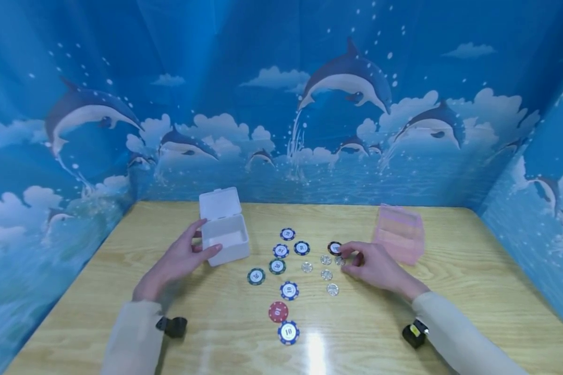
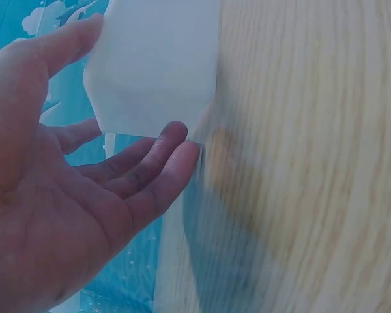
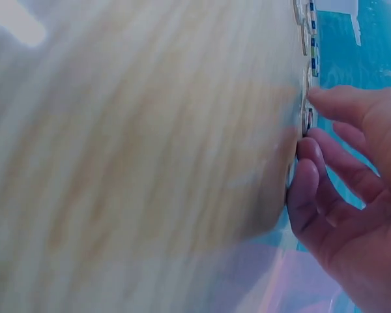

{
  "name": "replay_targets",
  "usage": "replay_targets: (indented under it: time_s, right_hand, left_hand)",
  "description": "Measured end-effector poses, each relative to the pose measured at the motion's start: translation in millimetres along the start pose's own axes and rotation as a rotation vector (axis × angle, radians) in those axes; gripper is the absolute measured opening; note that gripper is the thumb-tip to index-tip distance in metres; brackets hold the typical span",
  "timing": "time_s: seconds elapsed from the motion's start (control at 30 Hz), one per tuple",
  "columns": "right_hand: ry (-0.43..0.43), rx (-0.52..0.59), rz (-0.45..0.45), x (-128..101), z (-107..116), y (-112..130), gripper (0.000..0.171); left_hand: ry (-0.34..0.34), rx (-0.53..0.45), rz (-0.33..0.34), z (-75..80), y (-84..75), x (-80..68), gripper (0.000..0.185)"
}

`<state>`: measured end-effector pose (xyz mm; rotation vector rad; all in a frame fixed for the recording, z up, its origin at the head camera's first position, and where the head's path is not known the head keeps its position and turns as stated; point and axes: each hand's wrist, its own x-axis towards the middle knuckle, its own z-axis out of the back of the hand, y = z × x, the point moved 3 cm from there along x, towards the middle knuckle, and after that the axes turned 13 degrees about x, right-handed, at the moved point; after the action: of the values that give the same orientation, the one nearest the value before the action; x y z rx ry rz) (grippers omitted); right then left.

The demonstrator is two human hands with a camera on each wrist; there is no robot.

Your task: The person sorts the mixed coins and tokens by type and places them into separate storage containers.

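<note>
An open white box [image 1: 225,240] [image 2: 156,65] stands on the wooden table [image 1: 474,291], its lid tipped back. My left hand [image 1: 202,240] [image 2: 133,88] brackets the box's left end with straight fingers, the thumb on the near side and the other fingers behind. A black chip [image 1: 334,248] lies right of centre. My right hand [image 1: 347,256] [image 3: 309,127] has curled fingers pinching the chip's edge [image 3: 306,119]. Several clear chips [image 1: 326,274] lie just beside that hand.
Blue chips [image 1: 288,234], green chips [image 1: 277,266] and a red chip [image 1: 278,311] lie scattered down the table's middle. A pink translucent box [image 1: 400,234] stands behind my right hand. Dolphin-print blue walls [image 1: 281,130] enclose the table on three sides.
</note>
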<state>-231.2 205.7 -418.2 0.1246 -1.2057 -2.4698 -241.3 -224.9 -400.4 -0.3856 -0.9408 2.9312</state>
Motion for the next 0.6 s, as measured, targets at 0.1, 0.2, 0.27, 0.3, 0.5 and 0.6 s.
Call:
replay_targets:
  time_s: [0.1,0.2,0.27,0.3,0.5,0.6]
  right_hand:
    - [-0.008,-0.005,-0.022,4,-3,-1,0.039]
    - [-0.01,0.001,-0.047,7,-5,-3,0.04]
    - [-0.01,0.006,-0.053,8,-5,-4,0.04]
    - [-0.007,0.009,-0.054,9,-5,-4,0.04]
    - [0.014,0.066,-0.085,14,-5,-4,0.039]
    - [0.028,0.092,-0.11,15,-4,-5,0.036]
  left_hand:
    - [0.005,-0.001,-0.006,-1.2,0.2,-1.1,0.098]
    - [0.012,-0.006,-0.007,-1.9,0.4,-2.0,0.098]
    - [0.019,-0.014,0.002,-1.8,0.6,-1.9,0.098]
    - [0.023,-0.018,0.004,-1.7,0.6,-1.8,0.098]
    - [0.032,-0.045,0.003,-1.4,1.2,0.3,0.098]
    - [0.031,-0.055,-0.006,-1.2,2.2,0.1,0.097]
